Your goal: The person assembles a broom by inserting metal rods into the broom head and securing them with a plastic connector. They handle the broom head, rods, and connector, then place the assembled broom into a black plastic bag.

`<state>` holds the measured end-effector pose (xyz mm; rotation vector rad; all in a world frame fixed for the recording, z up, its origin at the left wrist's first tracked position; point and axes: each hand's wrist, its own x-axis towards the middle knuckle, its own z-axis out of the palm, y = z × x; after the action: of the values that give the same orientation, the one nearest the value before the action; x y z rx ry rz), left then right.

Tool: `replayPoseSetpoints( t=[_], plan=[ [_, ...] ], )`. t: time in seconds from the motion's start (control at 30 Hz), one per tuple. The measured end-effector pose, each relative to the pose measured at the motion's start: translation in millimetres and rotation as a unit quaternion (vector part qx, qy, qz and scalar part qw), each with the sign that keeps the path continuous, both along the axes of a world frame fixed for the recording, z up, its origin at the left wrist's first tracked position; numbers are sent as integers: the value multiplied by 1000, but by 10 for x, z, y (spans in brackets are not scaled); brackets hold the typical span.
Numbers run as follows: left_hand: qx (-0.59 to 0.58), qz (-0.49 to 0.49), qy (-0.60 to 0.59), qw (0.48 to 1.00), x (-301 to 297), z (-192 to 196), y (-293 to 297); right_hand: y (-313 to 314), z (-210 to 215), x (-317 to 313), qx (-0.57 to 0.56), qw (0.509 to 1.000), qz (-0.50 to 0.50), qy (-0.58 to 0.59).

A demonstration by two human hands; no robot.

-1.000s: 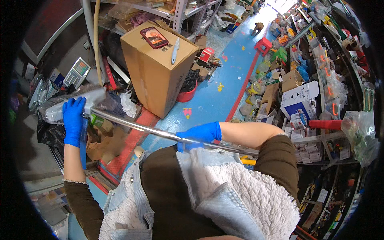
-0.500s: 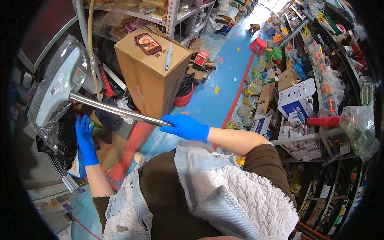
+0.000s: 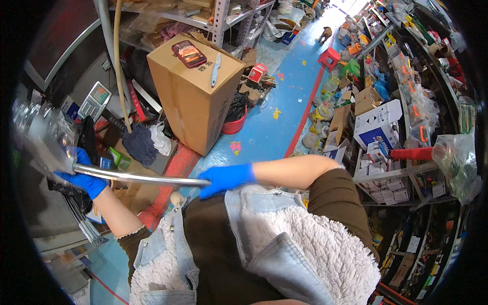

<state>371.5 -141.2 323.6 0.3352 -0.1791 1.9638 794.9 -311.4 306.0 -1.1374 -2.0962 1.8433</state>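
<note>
A pale grey-blue broom with a shiny metal pole lies across in front of me. Its head, covered in clear plastic, is smeared by motion at the far left. My right hand, in a blue glove, is closed round the pole's right end, close to my chest. At the other end my left hand, also blue-gloved, grips where the pole meets the head; some of its fingers are hidden behind them.
A tall cardboard box carries a phone and a light-blue knife. Behind my left hand are a scale and dark cloth. Several metal poles lean lower left. Packed shelves line the right; a small animal stands far down the aisle.
The broom head has swung down and left, turning as it moves. My left hand has gone from open and apart to gripping the broom's neck. My right hand has shifted slightly down and left.
</note>
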Motion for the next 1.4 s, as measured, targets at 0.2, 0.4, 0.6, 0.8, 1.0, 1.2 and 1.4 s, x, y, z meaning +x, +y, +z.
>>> replayPoseSetpoints(
  t=[0.2,0.4,0.6,0.8,1.0,1.2,1.4],
  plan=[
    [43,-112,47,992,-181,83,66,340,13,146,-287,943,133,108],
    [-225,312,335,860,-126,822,-363,287,447,1388,270,942,-40,-195],
    [-273,483,533,639,-49,1149,-880,-91,280,2149,322,856,-140,-380],
    [-368,476,430,673,-558,566,-1037,-235,99,1974,-162,961,44,-220],
    [-365,468,406,695,-940,506,-1011,-108,298,1784,379,836,-133,-375],
    [-339,464,385,722,-1166,638,-979,-47,301,1632,256,941,-65,-211],
    [-301,442,359,765,-1369,752,-834,-75,156,1498,260,921,-66,-282]
  ],
)
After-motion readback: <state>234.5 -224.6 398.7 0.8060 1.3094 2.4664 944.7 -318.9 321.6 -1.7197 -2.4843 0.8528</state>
